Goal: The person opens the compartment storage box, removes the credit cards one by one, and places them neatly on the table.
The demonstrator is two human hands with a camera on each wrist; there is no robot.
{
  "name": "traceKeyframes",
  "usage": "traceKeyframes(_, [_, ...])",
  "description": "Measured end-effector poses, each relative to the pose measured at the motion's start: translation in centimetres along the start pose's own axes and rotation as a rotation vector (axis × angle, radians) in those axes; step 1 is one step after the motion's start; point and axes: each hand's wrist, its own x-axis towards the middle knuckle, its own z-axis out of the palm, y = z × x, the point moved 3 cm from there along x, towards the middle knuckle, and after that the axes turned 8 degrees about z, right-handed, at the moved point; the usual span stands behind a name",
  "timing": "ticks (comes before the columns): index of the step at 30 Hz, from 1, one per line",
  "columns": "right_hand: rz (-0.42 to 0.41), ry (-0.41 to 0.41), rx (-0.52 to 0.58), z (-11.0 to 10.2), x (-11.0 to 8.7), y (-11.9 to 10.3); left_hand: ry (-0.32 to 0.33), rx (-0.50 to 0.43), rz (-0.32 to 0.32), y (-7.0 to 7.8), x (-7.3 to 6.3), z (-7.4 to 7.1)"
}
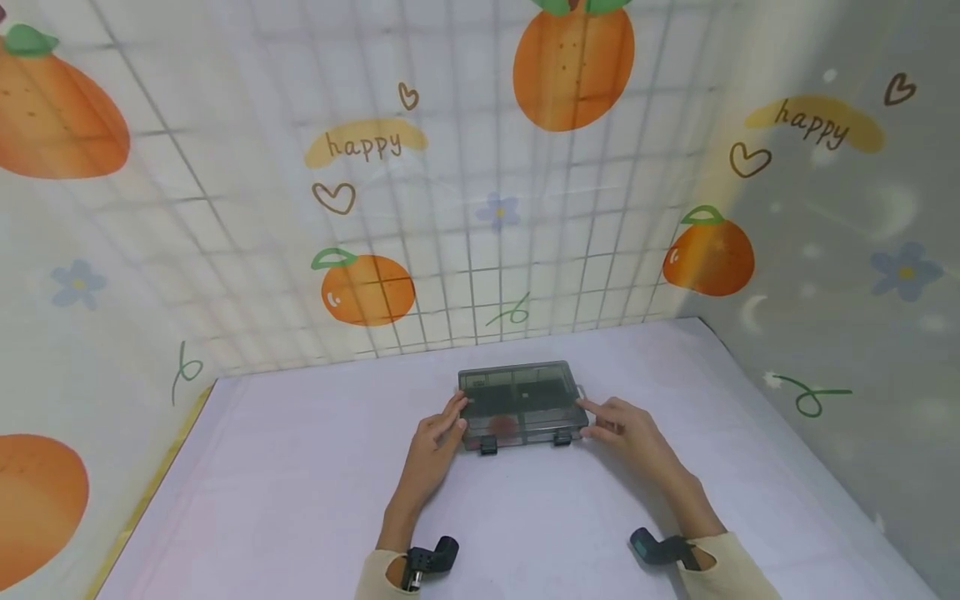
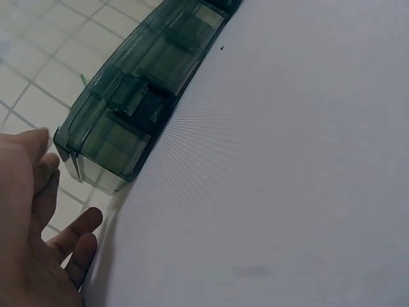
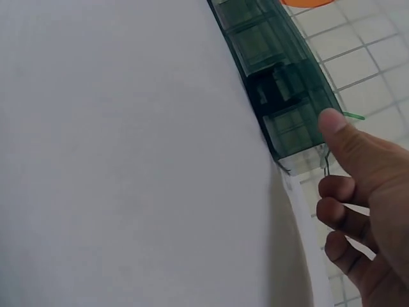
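A dark translucent plastic case (image 1: 522,406) with inner compartments lies on the white-covered table, its lid down. Two black latches, one on the left (image 1: 488,445) and one on the right (image 1: 562,437), sit along its near side. A reddish round shape (image 1: 502,427) shows dimly through the lid. My left hand (image 1: 437,442) is at the case's left end, fingertips right by the edge, the other fingers loosely spread in the left wrist view. At the opposite end is my right hand (image 1: 626,432); its thumb (image 3: 333,120) lies against the case's corner, with the lower fingers bent loosely below.
A thin wire loop (image 3: 326,165) stands out from the case's right end. White cloth covers the table (image 1: 300,483). Behind and beside it hangs a curtain (image 1: 442,208) printed with oranges, with a grid showing through. Both wrists wear black camera mounts.
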Motion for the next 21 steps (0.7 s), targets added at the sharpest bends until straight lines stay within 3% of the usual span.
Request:
traceKeyframes(4, [0.003,-0.002,-0.016,-0.3,0.3,-0.5,0.017,0.001,0.035,0.2,0.1,-0.2])
traceKeyframes(11, [-0.023,0.041,-0.044,-1.4,0.8,-2.0,0.05,0.021,-0.056,-0.1,-0.1,-0.5])
traceKeyframes(21, [0.022,0.06,-0.044,-3.1,2.4,-3.1,0.059,0.019,-0.086,-0.3,-0.6,-0.4])
